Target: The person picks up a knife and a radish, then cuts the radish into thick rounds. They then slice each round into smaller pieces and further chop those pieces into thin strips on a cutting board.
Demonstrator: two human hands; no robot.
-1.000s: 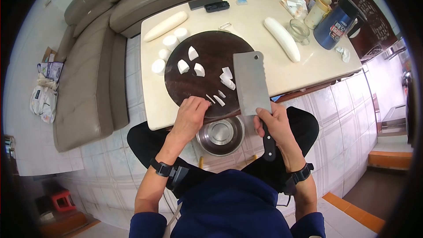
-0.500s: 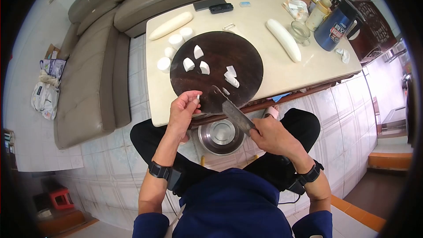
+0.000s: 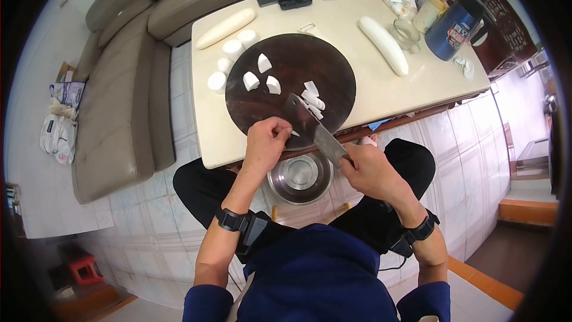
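Observation:
My right hand (image 3: 372, 172) is closed around the handle of a cleaver (image 3: 326, 142), its blade slanting up and left over the round dark cutting board (image 3: 286, 53). At the board's near edge, my left hand (image 3: 267, 143) pinches a small piece of white radish (image 3: 294, 133), left of the blade. Several cut radish slices (image 3: 313, 101) lie by the blade's tip, on its right. Farther left on the board rest three radish wedges (image 3: 273, 85). Thick round radish chunks (image 3: 233, 49) stand on the table just beyond the board's left edge.
On the cream table (image 3: 348, 6) lie a peeled radish (image 3: 384, 46) at right, another long radish (image 3: 225, 28) at left, and a peeler (image 3: 306, 27). A blue thermos jug (image 3: 454, 31) and a glass cup (image 3: 406, 34) stand at right. A metal basin (image 3: 300, 179) sits below the table edge.
My left hand has moved right, bringing its radish piece closer to the blade. The cleaver has shifted up and right, its tip now against the slices. The view has tilted slightly.

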